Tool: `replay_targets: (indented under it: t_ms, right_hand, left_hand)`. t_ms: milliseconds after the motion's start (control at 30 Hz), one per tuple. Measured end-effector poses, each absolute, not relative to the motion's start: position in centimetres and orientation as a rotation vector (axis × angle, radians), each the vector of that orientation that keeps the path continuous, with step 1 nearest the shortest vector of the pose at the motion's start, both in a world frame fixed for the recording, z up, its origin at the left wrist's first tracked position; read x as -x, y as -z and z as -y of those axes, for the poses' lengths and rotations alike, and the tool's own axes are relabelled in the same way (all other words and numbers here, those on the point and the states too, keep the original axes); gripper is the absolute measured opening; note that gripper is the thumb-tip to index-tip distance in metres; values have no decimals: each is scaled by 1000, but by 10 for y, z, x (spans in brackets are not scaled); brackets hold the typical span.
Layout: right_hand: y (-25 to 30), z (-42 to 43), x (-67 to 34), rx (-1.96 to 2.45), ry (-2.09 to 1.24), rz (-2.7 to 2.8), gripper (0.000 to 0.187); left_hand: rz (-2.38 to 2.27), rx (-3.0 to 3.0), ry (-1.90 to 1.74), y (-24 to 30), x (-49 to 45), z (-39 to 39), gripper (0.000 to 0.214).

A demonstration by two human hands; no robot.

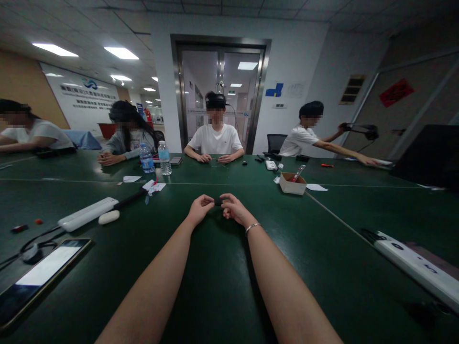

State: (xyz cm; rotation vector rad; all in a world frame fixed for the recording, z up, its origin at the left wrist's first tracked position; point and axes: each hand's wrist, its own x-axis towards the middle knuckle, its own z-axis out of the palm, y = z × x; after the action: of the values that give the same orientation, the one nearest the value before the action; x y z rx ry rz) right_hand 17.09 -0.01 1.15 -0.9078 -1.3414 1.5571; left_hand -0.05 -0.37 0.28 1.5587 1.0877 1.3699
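We list: one green worktop (pixel 304 272), broad. One open box (pixel 293 186), pale, beyond our hands to the right. One left hand (pixel 201 209) and one right hand (pixel 235 210), each grip pinching the final entry. One phone (pixel 48 271), screen lit, at our left. One bracelet (pixel 252 228), on our right wrist. One small black piece (pixel 218 202), between our fingertips, over the worktop.

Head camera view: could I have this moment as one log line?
left hand: pinching small black object; right hand: at its other end; worn: silver bracelet; green table, left side: smartphone
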Motion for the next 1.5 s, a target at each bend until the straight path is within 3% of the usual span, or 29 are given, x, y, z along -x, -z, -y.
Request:
replay_targets:
  t_ms: [233, 367, 533, 667, 767, 833, 967, 1067, 1200, 1367, 1500]
  right_hand:
    - [-14, 1, -170, 956, -1577, 1381, 24]
    - [-13, 0, -173, 862, -1655, 1358, 45]
    - [-13, 0, -172, 973, -1656, 1423, 25]
    - [-14, 2, -170, 855, -1666, 1391, 42]
    - [-14, 1, -168, 959, -1696, 1385, 20]
    - [-15, 0, -167, 980, -1681, 1426, 16]
    - [-16, 1, -167, 895, -1671, 1441, 37]
    - [-16, 1, -168, 938, -1688, 1445, 29]
    - [-15, -1, -165, 899, -1627, 1532, 41]
    - [-12, -3, -162, 996, -1623, 1556, 16]
    - [-10, -4, -161, 987, -1542, 1567, 24]
  left_hand:
    - [-1084, -1521, -1365, -7, -3, 7, 16]
    - [-1097, -1511, -1361, -10, -4, 9, 15]
    - [-1069, -1523, -1356, -11, -5, 11, 12]
    - [-1075, -1499, -1353, -10, -4, 11, 10]
    - [-1059, -1512, -1342, -6, -3, 10, 9]
    - [-1057, -1541, -1340, -3, -3, 8, 8]
    - [-1098, -1582, -1330, 2, -3, 4, 9]
    - [-1101, -1576, -1341, 4, -3, 2, 9]
    - [-1121, -1596, -1349, 3, -4, 3, 8]
    - [-1129, -1606, -1352, 3, -4, 5, 11]
    - [-1222, -1671, -1365, 5, -1, 4, 12]
